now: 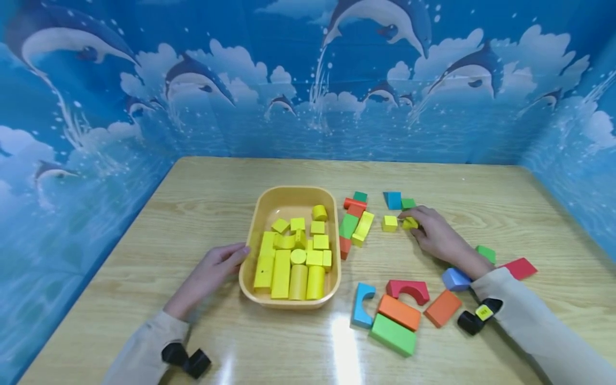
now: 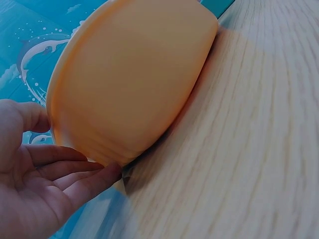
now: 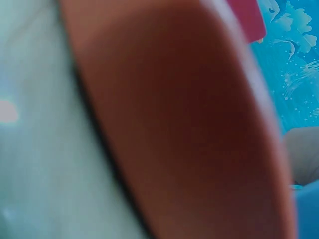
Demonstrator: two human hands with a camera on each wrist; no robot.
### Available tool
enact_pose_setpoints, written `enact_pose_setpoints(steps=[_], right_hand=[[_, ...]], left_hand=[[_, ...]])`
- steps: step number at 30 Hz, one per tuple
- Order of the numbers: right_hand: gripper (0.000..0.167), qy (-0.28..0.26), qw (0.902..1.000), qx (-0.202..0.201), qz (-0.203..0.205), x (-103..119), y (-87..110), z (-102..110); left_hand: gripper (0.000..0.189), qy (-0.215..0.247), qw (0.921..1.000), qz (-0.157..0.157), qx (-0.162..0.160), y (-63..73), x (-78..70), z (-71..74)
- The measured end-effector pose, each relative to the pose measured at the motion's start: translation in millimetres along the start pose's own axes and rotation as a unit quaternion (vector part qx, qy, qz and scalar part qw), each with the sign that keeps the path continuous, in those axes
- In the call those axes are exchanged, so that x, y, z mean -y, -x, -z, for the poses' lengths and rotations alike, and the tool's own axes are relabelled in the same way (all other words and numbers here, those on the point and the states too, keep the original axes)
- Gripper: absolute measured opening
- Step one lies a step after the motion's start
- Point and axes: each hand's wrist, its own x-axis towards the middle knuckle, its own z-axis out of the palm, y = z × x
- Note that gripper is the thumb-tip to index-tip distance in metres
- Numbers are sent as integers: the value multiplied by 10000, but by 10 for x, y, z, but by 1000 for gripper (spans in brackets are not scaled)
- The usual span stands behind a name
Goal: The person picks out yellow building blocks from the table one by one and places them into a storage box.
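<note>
A tan plastic tub [image 1: 247, 278] holds many yellow blocks [image 1: 280, 275], among them cuboids, cylinders and small cubes. My left hand [image 1: 212, 272] holds the tub's left side. In the left wrist view, that hand's thumb lies at the rim and its fingers rest against the outer wall of the tub [image 2: 129, 74]. Right of the tub, my right hand [image 1: 440, 235] pinches a small yellow block [image 1: 410, 223] between thumb and fingers, low over the table. Just left of it sits a yellow cube [image 1: 390, 223]. In the right wrist view, a blurred orange block [image 3: 169, 109] hides the right hand's fingers.
Beside the tub lie a yellow block [image 1: 363, 229] and a green block [image 1: 348, 225]. A blue block [image 1: 393, 200] stands behind. Nearer are a red arch [image 1: 408, 289], a blue arch [image 1: 361, 307] and a green cuboid [image 1: 393, 335]. A blue-violet block [image 1: 454, 279] lies by the right wrist.
</note>
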Motion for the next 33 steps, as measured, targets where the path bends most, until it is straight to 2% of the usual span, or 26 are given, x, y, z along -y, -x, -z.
enact_pose_setpoints(steps=[10,14,19,23,26,28,31,33], right_hand=[[36,-23,9998,-156,119,14,-11,-24],[39,-172,9986,-373,346,62,-77,-11],[48,-292,9893,-1078,938,322,-252,52],[36,-505,9768,-1493,1453,649,-438,65],[24,-753,9700,-1450,1803,912,-566,29],[20,-902,9671,-1231,2036,1082,-645,-14],[19,-766,9662,-821,2319,1288,-763,-115],[21,-584,9684,-551,2363,1381,-833,-186]], left_hand=[[56,30,10000,-23,6,-12,7,-2],[56,-5,10000,-4,-6,-7,17,3],[56,-18,10000,-3,-21,10,15,5],[57,-88,10000,1,-28,0,24,12],[58,-128,9999,-21,-43,-16,28,16],[57,-145,9999,-73,-34,-17,21,13],[57,-203,9998,-50,-34,-9,10,6],[57,-250,9997,-49,-36,-7,2,2]])
